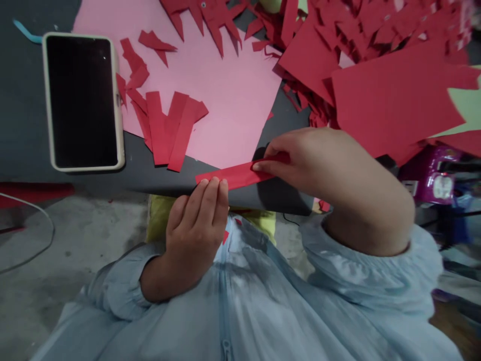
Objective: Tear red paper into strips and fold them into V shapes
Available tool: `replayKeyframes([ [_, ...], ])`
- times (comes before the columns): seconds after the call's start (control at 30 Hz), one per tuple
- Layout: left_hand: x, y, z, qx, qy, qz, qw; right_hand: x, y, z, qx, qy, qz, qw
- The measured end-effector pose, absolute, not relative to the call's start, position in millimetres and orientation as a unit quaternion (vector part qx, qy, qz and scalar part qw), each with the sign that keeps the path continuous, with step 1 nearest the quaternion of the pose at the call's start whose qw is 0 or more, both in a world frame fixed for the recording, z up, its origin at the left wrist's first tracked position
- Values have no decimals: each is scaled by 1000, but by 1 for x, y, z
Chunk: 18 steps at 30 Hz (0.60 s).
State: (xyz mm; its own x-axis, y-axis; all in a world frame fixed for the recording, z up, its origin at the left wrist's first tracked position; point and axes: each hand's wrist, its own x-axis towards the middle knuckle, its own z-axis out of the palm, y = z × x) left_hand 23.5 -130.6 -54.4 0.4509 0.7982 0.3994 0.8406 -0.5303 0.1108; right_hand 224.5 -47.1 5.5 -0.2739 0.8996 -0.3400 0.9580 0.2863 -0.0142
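A narrow red paper strip (236, 176) lies slantwise at the near edge of the dark table. My right hand (300, 155) pinches its right part between thumb and fingers, and that end is partly hidden. At the strip's other end, the fingers of my left hand (199, 215) are pressed together and hold its lower edge; the left thumb is out of sight. Beyond the strip, several short red paper strips (161, 130) overlap on a pink sheet (225, 100).
A phone in a pale case (121, 120) lies at the left. Cut red paper pieces (376, 25) are heaped at the far right, behind a large red sheet (394, 95). A purple package (432, 175) is at the right. The table's front edge (139, 185) runs before my body.
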Motion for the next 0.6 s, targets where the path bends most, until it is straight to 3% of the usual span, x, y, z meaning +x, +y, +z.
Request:
replayKeyframes([
  [0.6,26,-123,-46,-849,-488,-201,37,226,-46,2,583,791,-146,114],
])
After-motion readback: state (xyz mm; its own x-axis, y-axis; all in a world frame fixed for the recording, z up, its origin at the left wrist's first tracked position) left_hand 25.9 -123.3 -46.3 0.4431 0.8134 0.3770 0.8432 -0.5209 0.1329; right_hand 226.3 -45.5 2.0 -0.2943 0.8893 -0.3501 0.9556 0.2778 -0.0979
